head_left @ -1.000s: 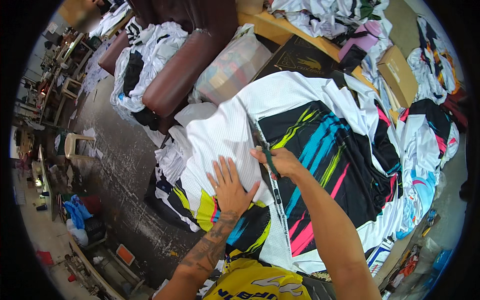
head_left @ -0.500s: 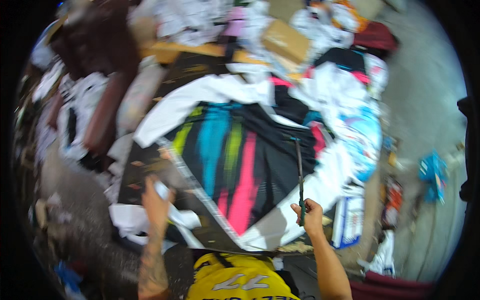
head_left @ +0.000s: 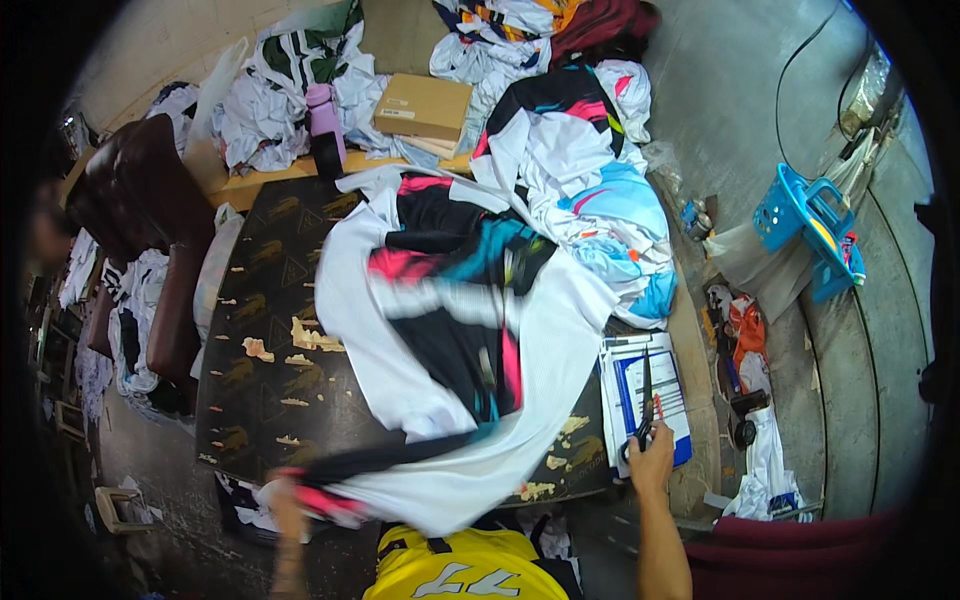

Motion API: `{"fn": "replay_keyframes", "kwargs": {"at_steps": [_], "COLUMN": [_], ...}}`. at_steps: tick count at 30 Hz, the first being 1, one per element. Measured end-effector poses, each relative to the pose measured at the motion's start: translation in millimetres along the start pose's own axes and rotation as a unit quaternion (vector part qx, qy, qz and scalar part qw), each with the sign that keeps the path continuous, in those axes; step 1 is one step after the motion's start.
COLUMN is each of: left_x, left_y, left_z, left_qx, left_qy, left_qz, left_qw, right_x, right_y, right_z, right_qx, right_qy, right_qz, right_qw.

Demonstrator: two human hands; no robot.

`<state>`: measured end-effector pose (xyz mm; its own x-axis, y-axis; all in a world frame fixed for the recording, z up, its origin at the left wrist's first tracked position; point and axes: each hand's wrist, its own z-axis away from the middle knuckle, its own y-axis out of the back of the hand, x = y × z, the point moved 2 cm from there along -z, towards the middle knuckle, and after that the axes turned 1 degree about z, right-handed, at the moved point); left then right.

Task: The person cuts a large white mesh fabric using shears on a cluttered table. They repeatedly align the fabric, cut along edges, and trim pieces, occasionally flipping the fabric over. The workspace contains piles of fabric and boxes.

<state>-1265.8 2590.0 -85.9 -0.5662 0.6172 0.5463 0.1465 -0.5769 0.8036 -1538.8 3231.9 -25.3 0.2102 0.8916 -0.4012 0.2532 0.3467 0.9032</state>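
Across the bench [head_left: 255, 370] the black-and-white fabric [head_left: 455, 345] is being swept in a blur, its corner seemingly clamped by the left hand [head_left: 288, 510] at the bench's near edge. Well apart, at the bench's right side, scissors [head_left: 647, 385] are gripped by the right hand [head_left: 652, 458]; should loose fabric be flicked that way, it could be snagged or nicked.

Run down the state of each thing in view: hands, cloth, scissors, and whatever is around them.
Left hand: gripping a cloth end, blurred
Right hand: closed around scissors
Scissors: held, points away from the person, blades seemingly together
Cloth: rumpled, partly blurred, pulled out toward the left hand
Table: dark covering worn, pale patches showing
Bottle: upright
Cardboard box: lying flat, seemingly closed
Papers: lying flat
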Motion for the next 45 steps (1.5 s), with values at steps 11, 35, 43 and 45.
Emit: {"fn": "replay_keyframes", "kwargs": {"at_steps": [11, 35, 43, 45], "left_x": [54, 350, 140, 143], "left_y": [-38, 97, -89, -101], "left_z": [-62, -278, 82, 101], "left_qx": [0.167, 0.330, 0.060, -0.030], "left_qy": [0.053, -0.262, 0.026, -0.038], "left_qz": [0.103, 0.038, -0.068, -0.055], "left_qw": [0.979, 0.906, 0.996, 0.997], "right_x": [-291, -337, -276, -283], "right_y": [-108, 40, -84, -111], "right_z": [83, -439, 62, 130], "right_qx": [-0.547, -0.007, -0.366, -0.442], "right_qy": [0.448, 0.311, 0.633, 0.661], "right_qz": [-0.031, -0.531, -0.108, -0.107], "right_qw": [0.706, 0.788, 0.674, 0.597]}}
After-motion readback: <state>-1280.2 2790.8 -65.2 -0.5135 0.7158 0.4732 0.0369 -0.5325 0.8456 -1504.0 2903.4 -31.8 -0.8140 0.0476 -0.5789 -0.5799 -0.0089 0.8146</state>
